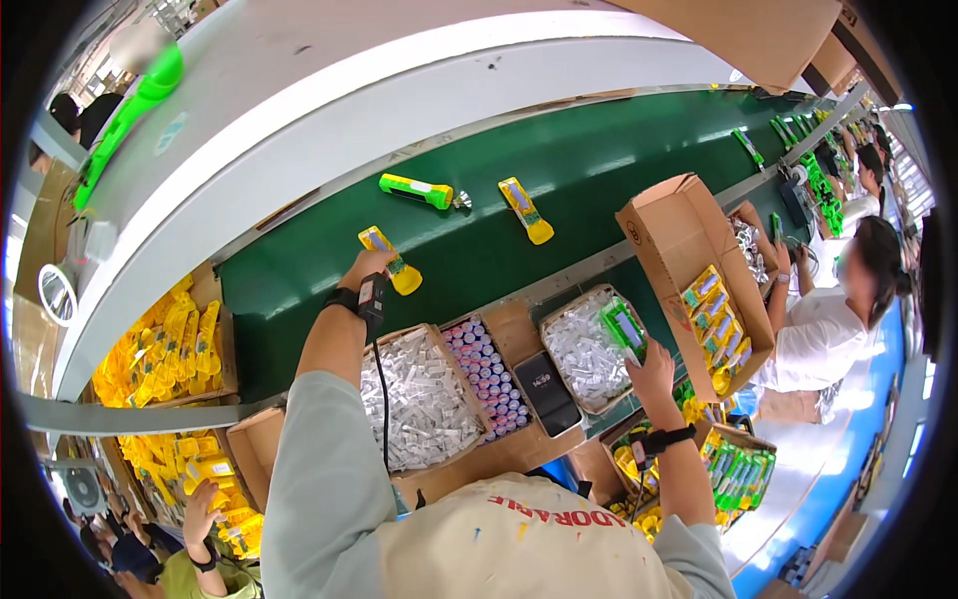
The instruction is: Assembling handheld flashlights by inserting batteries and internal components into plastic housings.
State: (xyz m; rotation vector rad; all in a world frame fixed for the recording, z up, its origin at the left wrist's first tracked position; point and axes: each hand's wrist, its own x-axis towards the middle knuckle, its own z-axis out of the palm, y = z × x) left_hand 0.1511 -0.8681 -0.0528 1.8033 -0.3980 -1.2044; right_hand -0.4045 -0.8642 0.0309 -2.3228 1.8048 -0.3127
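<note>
Dark phone face up, tilted, screen lit. White overhead shelf sweeps across upper left, bent by the lens; grey rail lower left. Brown carton top right, cut by the picture edge. Right: seated co-worker in a white top, face blurred, near a small box of shiny silver parts; more people farther along the line, too small for detail. Floor at right is partly blue, with bright glare. Lower left: another co-worker in a yellow-green top, black wristband; grey fan behind. Far left: round white disc, dark rim, kind unclear.
</note>
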